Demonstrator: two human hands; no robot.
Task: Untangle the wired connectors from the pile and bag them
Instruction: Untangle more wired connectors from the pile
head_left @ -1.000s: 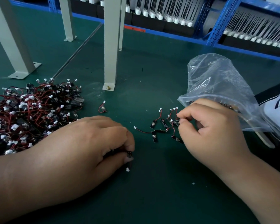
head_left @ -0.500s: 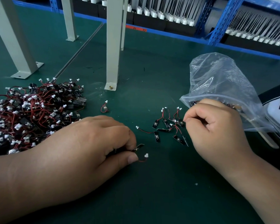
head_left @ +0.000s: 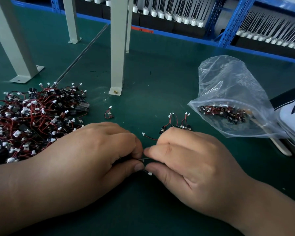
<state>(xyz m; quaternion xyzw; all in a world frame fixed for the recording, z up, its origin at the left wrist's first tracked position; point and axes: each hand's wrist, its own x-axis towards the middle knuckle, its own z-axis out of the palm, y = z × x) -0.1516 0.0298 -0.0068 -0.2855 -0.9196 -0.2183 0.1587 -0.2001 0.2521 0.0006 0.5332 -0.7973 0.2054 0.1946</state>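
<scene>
1. The left hand (head_left: 92,154) lies low on the green counter (head_left: 160,79) at centre; its grip pinches one wired connector (head_left: 144,160) between thumb and forefinger
2. The right hand (head_left: 191,160) meets it fingertip to fingertip from 3 o'clock; its grip pinches the same piece, and the white plug (head_left: 149,173) pokes out by the thumb
3. The tangled pile (head_left: 32,120) of red-and-black wired pieces sits at 9 o'clock, just behind the left hand
4. A few freed connectors (head_left: 177,123) lie at 1 o'clock, just beyond the right knuckles; a lone connector (head_left: 108,113) lies at 11 o'clock
5. The clear plastic bag (head_left: 228,79) rests at 2 o'clock, with bagged connectors (head_left: 223,113) along its lower edge
6. A grey post (head_left: 117,48) stands bolted at 12 o'clock
</scene>
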